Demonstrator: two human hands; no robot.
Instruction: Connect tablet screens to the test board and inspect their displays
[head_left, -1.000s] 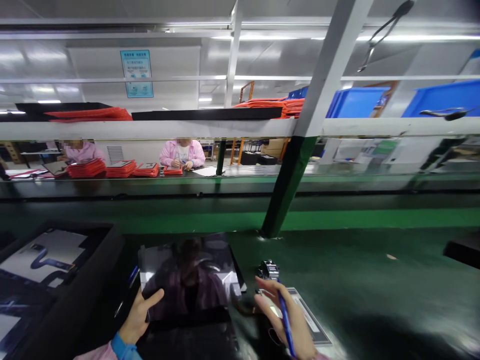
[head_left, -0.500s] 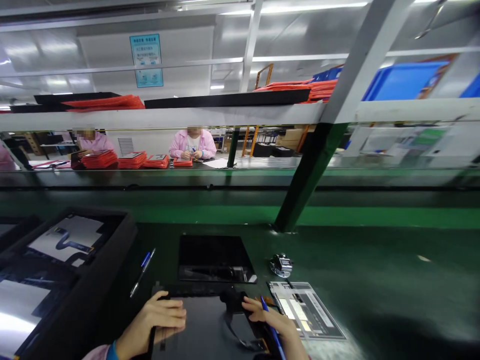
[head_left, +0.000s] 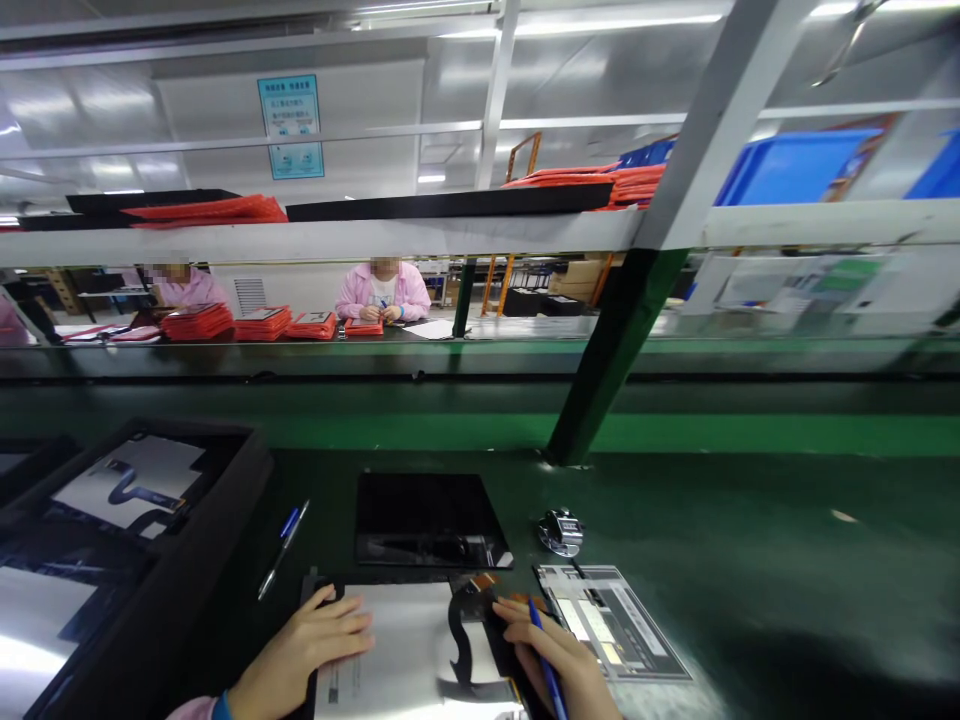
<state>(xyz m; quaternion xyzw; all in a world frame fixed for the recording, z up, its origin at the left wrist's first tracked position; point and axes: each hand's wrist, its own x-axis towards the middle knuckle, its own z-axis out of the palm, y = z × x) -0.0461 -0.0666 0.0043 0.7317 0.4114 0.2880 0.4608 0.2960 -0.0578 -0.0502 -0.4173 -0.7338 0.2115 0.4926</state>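
Observation:
A display panel (head_left: 397, 640) with a pale, shiny back lies in front of me, its lower part cut off by the frame. A black flex cable (head_left: 463, 640) curves across its right side. My left hand (head_left: 304, 645) rests on the panel's left edge, fingers stretched out flat; its thumb is hidden. Between the fingers of my right hand (head_left: 562, 660) is a blue pen (head_left: 550, 660), slanting down toward me. Its fingertips touch the panel's upper right part, beside a small orange-brown connector strip (head_left: 482, 581).
Beyond the panel lies a black screen (head_left: 427, 515). To its right are a metal tally counter (head_left: 561, 532) and a grey panel with printed strips (head_left: 611, 620). A second pen (head_left: 283, 550) and a black foam tray (head_left: 225, 500) of panels are leftward. A slanted green post (head_left: 615, 360) stands ahead.
The panel's back has turned from dark to bright, and its flex cable now shows as a clear S-curve. My right hand has shifted slightly, still with the pen; my left hand stays on the edge.

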